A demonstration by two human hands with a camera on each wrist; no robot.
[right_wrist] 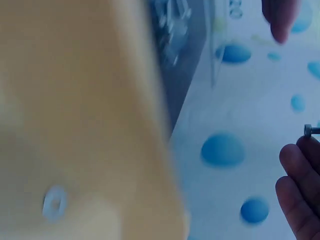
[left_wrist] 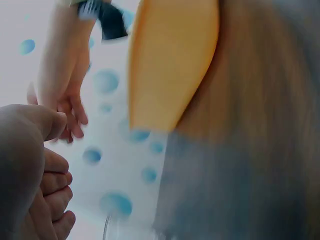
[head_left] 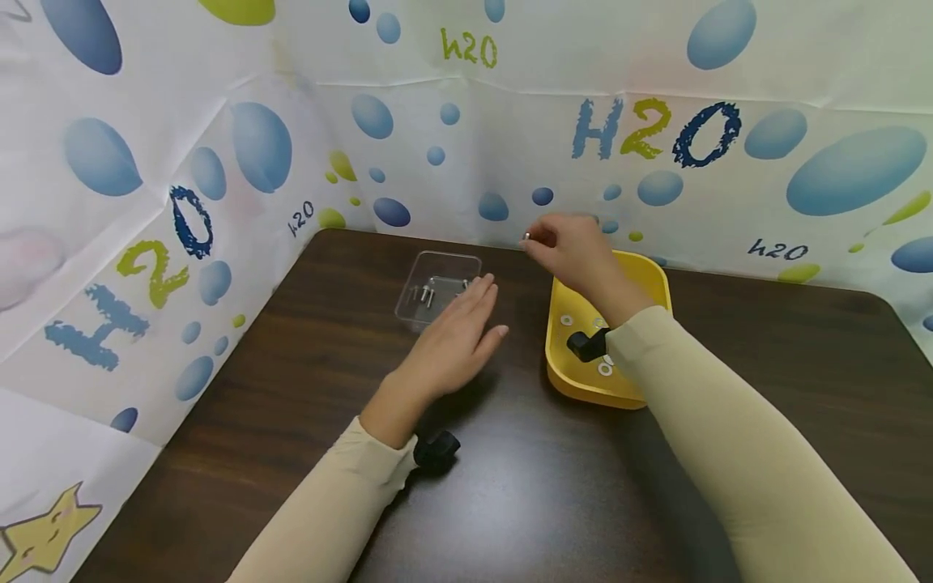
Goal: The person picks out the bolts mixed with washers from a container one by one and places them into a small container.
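My right hand (head_left: 572, 249) is raised over the far left edge of a yellow tray (head_left: 583, 395). Between its thumb and fingertips it pinches a small metal screw (head_left: 526, 236), whose head (right_wrist: 308, 131) shows in the right wrist view. White washers (head_left: 605, 369) lie in the tray, partly hidden by the right forearm. My left hand (head_left: 453, 344) hovers with fingers extended beside a clear plastic box (head_left: 403, 304), covering its near right corner from the head view. Several metal screws (head_left: 428, 296) lie in that box. The left hand holds nothing visible.
Both containers stand on a dark wooden table (head_left: 510, 502). Behind and to the left hangs a white sheet (head_left: 510, 129) with blue drops and lettering. A black wrist camera (head_left: 437, 452) sits on the left wrist; another black camera (head_left: 587, 346) is on the right.
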